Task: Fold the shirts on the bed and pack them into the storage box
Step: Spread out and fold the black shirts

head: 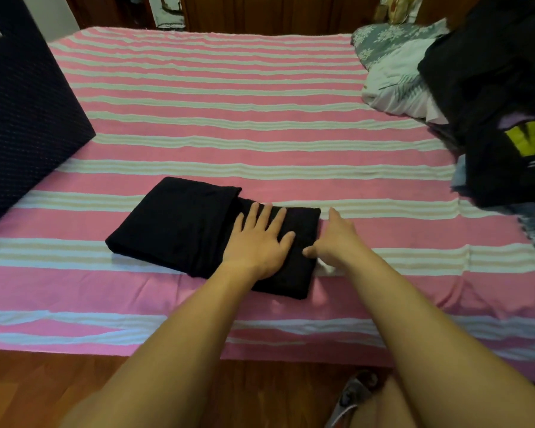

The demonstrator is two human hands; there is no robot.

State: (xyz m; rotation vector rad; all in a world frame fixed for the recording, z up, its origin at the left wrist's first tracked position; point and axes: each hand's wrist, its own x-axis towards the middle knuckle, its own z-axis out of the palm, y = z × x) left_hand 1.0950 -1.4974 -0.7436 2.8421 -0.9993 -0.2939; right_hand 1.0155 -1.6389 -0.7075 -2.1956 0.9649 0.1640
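Note:
A black shirt (pixel 179 223), folded into a thick rectangle, lies on the pink and white striped bed (pixel 229 125) near its front edge. My left hand (pixel 260 239) presses flat on the shirt's right part, fingers spread. My right hand (pixel 334 239) rests at the shirt's right edge, thumb touching the fabric, fingers straight and pointing away along the bed. The dark storage box (pixel 22 112) stands on the bed at the far left; its inside is hidden. A heap of dark unfolded clothes (pixel 501 112), one with a yellow print, sits at the right.
Bedding in grey floral and white (pixel 393 69) is bunched at the back right beside the clothes heap. Wooden floor (pixel 44 384) runs below the bed's front edge, with a sandal (pixel 352 393) near my legs. Dark wooden furniture stands behind the bed.

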